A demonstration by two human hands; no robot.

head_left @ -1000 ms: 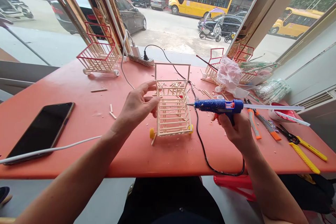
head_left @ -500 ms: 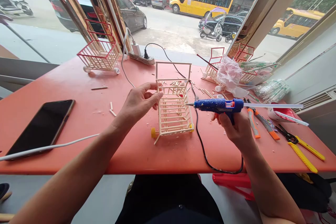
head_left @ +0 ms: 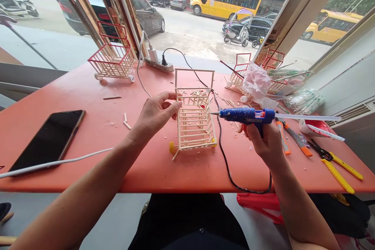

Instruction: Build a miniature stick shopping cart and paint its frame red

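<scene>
Two hands busy here. The left hand (head_left: 155,115) has thumb and fingertips pinched on the near-left upper rail of a little stick cart (head_left: 195,125), steadying it. The right hand (head_left: 263,144) is wrapped tight around the grip of a blue glue gun (head_left: 247,115). The gun lies level, its nozzle tip right at the cart's right side near the top rail. I can't tell if it's actually touching.

The cart stands upright on its yellow wheels in the middle of the orange surface (head_left: 190,175), between the two hands. Looks to me like the gluing-a-joint step, so the call is a steady tip and a firm hold on the frame.

The gun's black cord (head_left: 225,160) loops off the front edge. A phone (head_left: 48,138) lies far left, a red-trimmed cart (head_left: 111,60) sits by the window, and yellow-handled cutters (head_left: 340,164) lie far right.
</scene>
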